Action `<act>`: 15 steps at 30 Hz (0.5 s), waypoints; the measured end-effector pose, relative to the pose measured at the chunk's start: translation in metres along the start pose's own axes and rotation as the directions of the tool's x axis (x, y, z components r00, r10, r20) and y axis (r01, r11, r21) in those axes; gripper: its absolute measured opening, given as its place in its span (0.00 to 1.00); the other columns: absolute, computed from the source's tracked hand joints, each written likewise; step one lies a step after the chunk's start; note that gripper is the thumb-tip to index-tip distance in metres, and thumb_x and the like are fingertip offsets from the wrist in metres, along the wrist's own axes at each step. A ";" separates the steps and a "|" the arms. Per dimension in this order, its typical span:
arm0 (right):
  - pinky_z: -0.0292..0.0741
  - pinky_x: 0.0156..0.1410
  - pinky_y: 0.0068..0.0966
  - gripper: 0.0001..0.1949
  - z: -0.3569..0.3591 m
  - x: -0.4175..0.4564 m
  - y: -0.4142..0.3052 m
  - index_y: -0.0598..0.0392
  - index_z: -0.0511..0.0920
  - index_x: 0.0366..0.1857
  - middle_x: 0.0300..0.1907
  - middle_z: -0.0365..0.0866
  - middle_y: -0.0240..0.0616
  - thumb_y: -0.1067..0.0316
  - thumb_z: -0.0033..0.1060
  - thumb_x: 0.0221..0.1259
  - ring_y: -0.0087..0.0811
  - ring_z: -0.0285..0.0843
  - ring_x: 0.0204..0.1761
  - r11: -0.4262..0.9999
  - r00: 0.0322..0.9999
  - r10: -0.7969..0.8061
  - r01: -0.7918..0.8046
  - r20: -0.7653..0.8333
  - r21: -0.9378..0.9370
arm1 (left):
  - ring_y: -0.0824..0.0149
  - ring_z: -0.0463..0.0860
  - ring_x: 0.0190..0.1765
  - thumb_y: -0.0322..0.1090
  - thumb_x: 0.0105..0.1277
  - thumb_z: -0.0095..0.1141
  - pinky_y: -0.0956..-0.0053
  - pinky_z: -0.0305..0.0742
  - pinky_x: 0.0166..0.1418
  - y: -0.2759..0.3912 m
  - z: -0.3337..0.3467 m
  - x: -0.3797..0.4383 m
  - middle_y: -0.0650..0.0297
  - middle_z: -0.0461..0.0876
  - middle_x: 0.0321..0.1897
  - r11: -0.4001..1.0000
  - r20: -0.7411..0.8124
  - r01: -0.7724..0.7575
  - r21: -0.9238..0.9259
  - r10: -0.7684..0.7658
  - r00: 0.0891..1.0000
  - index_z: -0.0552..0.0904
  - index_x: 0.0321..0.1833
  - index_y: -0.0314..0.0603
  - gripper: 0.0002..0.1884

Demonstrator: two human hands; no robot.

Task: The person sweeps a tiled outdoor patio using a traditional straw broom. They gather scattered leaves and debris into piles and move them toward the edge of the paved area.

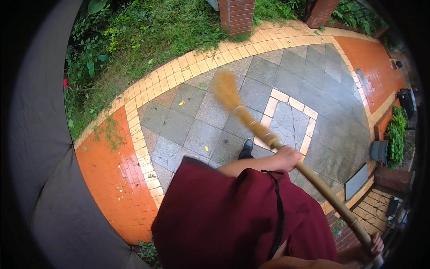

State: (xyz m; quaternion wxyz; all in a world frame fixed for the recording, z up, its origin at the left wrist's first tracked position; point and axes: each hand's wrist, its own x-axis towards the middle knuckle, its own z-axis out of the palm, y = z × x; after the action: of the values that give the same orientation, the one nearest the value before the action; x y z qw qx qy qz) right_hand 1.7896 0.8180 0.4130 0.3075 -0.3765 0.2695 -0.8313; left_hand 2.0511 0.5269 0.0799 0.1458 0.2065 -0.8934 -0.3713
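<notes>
A long broom (326,188) with a bamboo handle and a bound straw head slants across the view. Its bristles (226,89) are blurred, over grey stone paving tiles (208,136). My left hand (287,158) grips the handle just behind the bound straw. Near the handle's far end, at the lower right, my right hand (376,245) is closed around it. Scattered leaves (181,102) and grass bits (112,136) lie on the paving. A dark shoe (248,145) shows beyond my left forearm, and a maroon garment (235,215) hides much of the ground below.
Grass and shrubs (168,30) border the curved yellow tile edging (168,79). Brick pillars (237,16) stand at the top. A potted plant (379,151) and a grey slab (356,181) are at right. Dark fabric with ribs, like an umbrella (50,208), fills the left side.
</notes>
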 end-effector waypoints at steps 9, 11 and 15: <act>0.62 0.65 0.42 0.08 0.043 0.044 0.356 0.49 0.64 0.32 0.29 0.64 0.30 0.66 0.54 0.60 0.29 0.68 0.40 0.794 0.794 0.608 -0.607 -0.026 0.021 | 0.50 0.82 0.38 0.36 0.46 0.61 0.55 0.76 0.40 -0.220 -0.190 -0.191 0.55 0.81 0.28 0.720 0.101 0.625 0.303 -0.676 0.730 0.81 0.30 0.47 0.08; 0.65 0.63 0.41 0.08 0.046 0.062 0.361 0.50 0.66 0.32 0.30 0.67 0.32 0.67 0.56 0.56 0.31 0.69 0.40 0.833 0.813 0.552 -0.544 -0.185 0.096 | 0.52 0.83 0.39 0.36 0.48 0.61 0.56 0.77 0.41 -0.220 -0.214 -0.181 0.56 0.82 0.30 0.736 0.128 0.586 0.338 -0.653 0.747 0.82 0.31 0.48 0.08; 0.65 0.57 0.30 0.07 0.064 0.135 0.302 0.53 0.68 0.25 0.26 0.67 0.30 0.67 0.54 0.56 0.26 0.67 0.34 0.899 0.907 0.412 -0.419 0.082 0.126 | 0.56 0.84 0.36 0.40 0.44 0.64 0.56 0.76 0.36 -0.198 -0.234 -0.096 0.61 0.83 0.30 0.882 0.024 0.361 0.302 -0.386 0.922 0.83 0.33 0.49 0.12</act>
State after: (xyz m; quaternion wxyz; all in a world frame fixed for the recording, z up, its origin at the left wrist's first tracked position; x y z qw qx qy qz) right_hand 1.8622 0.5063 0.3062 0.5106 -0.3098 0.2761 -0.7530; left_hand 2.2834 0.3045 0.0859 0.0018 0.3780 -0.8871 -0.2647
